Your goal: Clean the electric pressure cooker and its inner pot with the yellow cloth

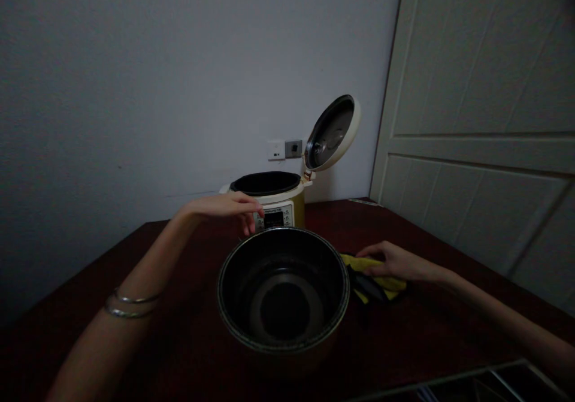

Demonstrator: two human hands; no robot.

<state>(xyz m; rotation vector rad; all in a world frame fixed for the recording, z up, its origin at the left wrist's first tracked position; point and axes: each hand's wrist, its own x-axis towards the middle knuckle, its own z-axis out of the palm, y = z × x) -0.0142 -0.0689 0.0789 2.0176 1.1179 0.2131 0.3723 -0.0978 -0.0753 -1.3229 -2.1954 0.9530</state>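
Right grip (392,260) pinching yellow-black cloth (390,284) | left grip (225,206) half-open, free | pot (285,309), inside bare | cooker (298,209), lid (335,131) raised

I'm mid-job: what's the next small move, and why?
I'd probably have the right hand lift the yellow-and-black cloth to the rim of the pot: its fingers are on the cloth, right beside the pot, whose inside looks open to reach. The left hand hovers near the cooker, apparently holding nothing.
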